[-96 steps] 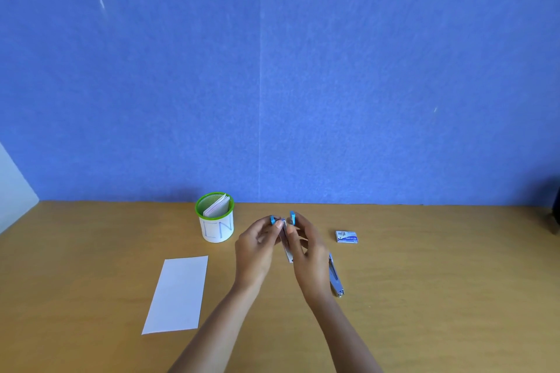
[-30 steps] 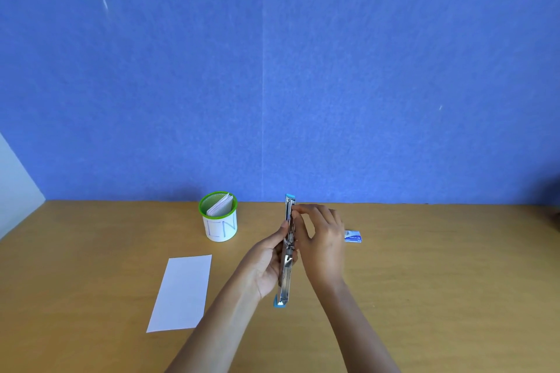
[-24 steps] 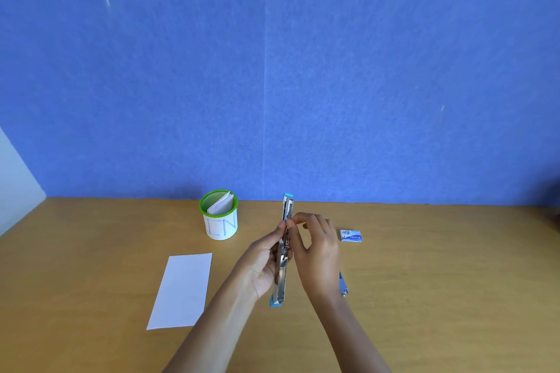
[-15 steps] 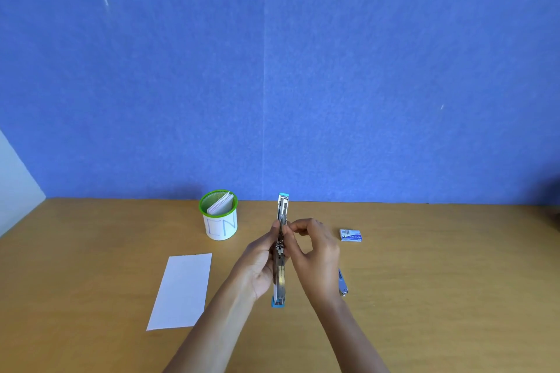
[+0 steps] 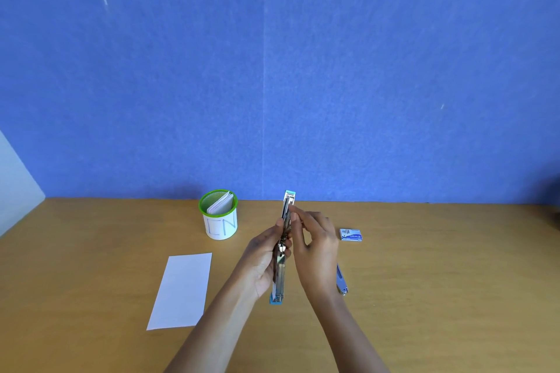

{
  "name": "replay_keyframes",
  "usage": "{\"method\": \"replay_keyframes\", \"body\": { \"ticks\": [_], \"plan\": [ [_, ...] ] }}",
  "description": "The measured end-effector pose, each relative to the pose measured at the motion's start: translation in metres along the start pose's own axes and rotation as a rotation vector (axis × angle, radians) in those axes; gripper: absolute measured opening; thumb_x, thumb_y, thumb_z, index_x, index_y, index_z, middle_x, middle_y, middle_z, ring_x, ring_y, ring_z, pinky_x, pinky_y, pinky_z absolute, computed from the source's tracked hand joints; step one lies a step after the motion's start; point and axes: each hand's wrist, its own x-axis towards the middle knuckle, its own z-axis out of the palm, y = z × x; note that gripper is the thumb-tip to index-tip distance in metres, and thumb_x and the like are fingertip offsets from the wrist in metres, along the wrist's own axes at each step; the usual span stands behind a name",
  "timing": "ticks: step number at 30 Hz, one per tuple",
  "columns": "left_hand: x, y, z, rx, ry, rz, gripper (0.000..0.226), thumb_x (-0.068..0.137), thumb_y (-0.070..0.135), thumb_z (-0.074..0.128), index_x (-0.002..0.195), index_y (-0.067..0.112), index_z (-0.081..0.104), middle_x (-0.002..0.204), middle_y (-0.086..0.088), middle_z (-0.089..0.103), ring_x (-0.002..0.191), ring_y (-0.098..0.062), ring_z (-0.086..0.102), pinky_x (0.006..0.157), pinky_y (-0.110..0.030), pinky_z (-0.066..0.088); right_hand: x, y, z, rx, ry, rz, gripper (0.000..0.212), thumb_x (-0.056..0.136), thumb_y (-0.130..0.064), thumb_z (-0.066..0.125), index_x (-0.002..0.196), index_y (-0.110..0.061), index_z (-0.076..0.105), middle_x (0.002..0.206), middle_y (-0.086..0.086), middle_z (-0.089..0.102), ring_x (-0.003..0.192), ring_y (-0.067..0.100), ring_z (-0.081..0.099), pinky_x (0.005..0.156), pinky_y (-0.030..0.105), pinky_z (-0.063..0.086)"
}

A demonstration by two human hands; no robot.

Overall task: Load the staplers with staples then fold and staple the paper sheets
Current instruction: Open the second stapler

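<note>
Nearest me, the sheet [image 5: 181, 289] lay flat on the worktop [image 5: 439, 297], left of the arms: white, plain, unfolded. I judged it light and limp, likely to skate on that smooth wood, so I'd lift it by an edge or corner, not press down on the middle.

Then the stapler [image 5: 279, 275], up off the worktop between both hands. It was swung fully open into one long strip running away from me, bare metal along its length with a blue cap at each end. I reckoned it stiff and fairly light, but slick on the metal and loose at the hinge, so the middle near the hinge looked the safest place to hold. That's where the left hand [image 5: 262, 260] gripped it, thumb across the rail. The right hand [image 5: 316, 248] sat beside the far half with its fingertips [image 5: 293, 208] on the channel. Whether they pinched a strip of staples, I couldn't tell.

Just behind the right wrist, a second stapler [image 5: 341, 280] lay on the worktop, mostly hidden. Farther on sat the small blue box [image 5: 351, 235], apart from it. Left and farther back stood a white cup [image 5: 220, 225] with a green rim, with folded sheets [image 5: 220, 204] standing in it.
</note>
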Motion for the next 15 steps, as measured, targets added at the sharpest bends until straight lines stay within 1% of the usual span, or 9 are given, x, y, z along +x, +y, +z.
{"method": "replay_keyframes", "body": {
  "ticks": [2, 4, 7, 9, 11, 12, 13, 15],
  "plan": [
    [0.0011, 0.0015, -0.0003, 0.009, 0.013, 0.015, 0.024, 0.092, 0.026, 0.054, 0.095, 0.006, 0.067, 0.062, 0.002, 0.056, 0.051, -0.005, 0.049, 0.048, -0.015, 0.043, -0.0023, 0.0011, 0.0005, 0.007, -0.007, 0.018, 0.017, 0.091, -0.023, 0.056, 0.094, -0.021, 0.073, 0.085, -0.012, 0.063, 0.083, 0.01, 0.057, 0.074, 0.004, 0.036],
    [0.0017, 0.0019, 0.0003, 0.028, 0.023, 0.031, 0.025, 0.092, 0.025, 0.054, 0.096, 0.005, 0.068, 0.064, 0.002, 0.058, 0.055, -0.007, 0.048, 0.049, -0.014, 0.043, -0.0034, 0.0, -0.0001, 0.059, -0.008, 0.057, 0.014, 0.091, -0.018, 0.057, 0.093, -0.021, 0.071, 0.088, -0.012, 0.062, 0.084, 0.006, 0.058, 0.073, 0.006, 0.038],
    [0.0023, 0.0008, 0.0015, 0.05, 0.029, 0.048, 0.026, 0.091, 0.025, 0.055, 0.096, 0.005, 0.07, 0.065, 0.003, 0.062, 0.061, -0.009, 0.046, 0.057, -0.018, 0.043, -0.0011, -0.0041, -0.002, 0.086, 0.02, 0.066, 0.017, 0.092, -0.011, 0.057, 0.101, -0.02, 0.069, 0.094, -0.009, 0.061, 0.088, 0.001, 0.058, 0.076, 0.004, 0.037],
    [0.0028, -0.0001, 0.0016, 0.037, 0.022, 0.052, 0.027, 0.09, 0.026, 0.056, 0.098, 0.003, 0.069, 0.067, 0.002, 0.062, 0.062, -0.011, 0.045, 0.06, -0.02, 0.042, 0.0011, -0.0052, -0.0013, 0.063, 0.02, 0.051, 0.021, 0.092, -0.011, 0.057, 0.107, -0.02, 0.068, 0.095, -0.007, 0.06, 0.088, 0.003, 0.058, 0.076, 0.003, 0.036],
    [0.0028, -0.0016, 0.0013, 0.03, 0.008, 0.049, 0.029, 0.087, 0.028, 0.058, 0.098, 0.003, 0.068, 0.067, 0.002, 0.06, 0.061, -0.011, 0.044, 0.056, -0.018, 0.042, 0.0024, -0.0054, -0.0002, 0.076, 0.023, 0.064, 0.023, 0.092, -0.015, 0.055, 0.11, -0.023, 0.067, 0.095, -0.009, 0.059, 0.089, 0.01, 0.059, 0.078, 0.009, 0.04],
    [0.0025, -0.0025, 0.0011, 0.033, 0.003, 0.044, 0.028, 0.086, 0.03, 0.058, 0.095, 0.005, 0.068, 0.066, 0.001, 0.058, 0.06, -0.011, 0.044, 0.053, -0.016, 0.042, 0.0023, -0.0057, 0.0002, 0.079, 0.031, 0.071, 0.024, 0.092, -0.017, 0.054, 0.111, -0.023, 0.067, 0.094, -0.013, 0.058, 0.09, 0.013, 0.059, 0.079, 0.014, 0.043],
    [0.002, -0.0033, 0.0009, 0.042, 0.001, 0.04, 0.027, 0.085, 0.031, 0.059, 0.092, 0.007, 0.068, 0.065, 0.001, 0.056, 0.058, -0.011, 0.044, 0.05, -0.015, 0.042, 0.002, -0.0064, 0.0004, 0.074, 0.04, 0.071, 0.025, 0.091, -0.019, 0.052, 0.111, -0.024, 0.067, 0.094, -0.017, 0.057, 0.091, 0.014, 0.058, 0.079, 0.015, 0.043],
    [0.0019, -0.0048, 0.0008, 0.065, 0.001, 0.044, 0.027, 0.086, 0.033, 0.059, 0.09, 0.008, 0.069, 0.066, 0.0, 0.054, 0.059, -0.011, 0.044, 0.05, -0.016, 0.041, 0.0011, -0.0076, 0.0007, 0.033, 0.051, 0.061, 0.028, 0.09, -0.02, 0.051, 0.112, -0.024, 0.067, 0.092, -0.023, 0.054, 0.091, 0.012, 0.053, 0.078, 0.008, 0.038]
  ]
}}
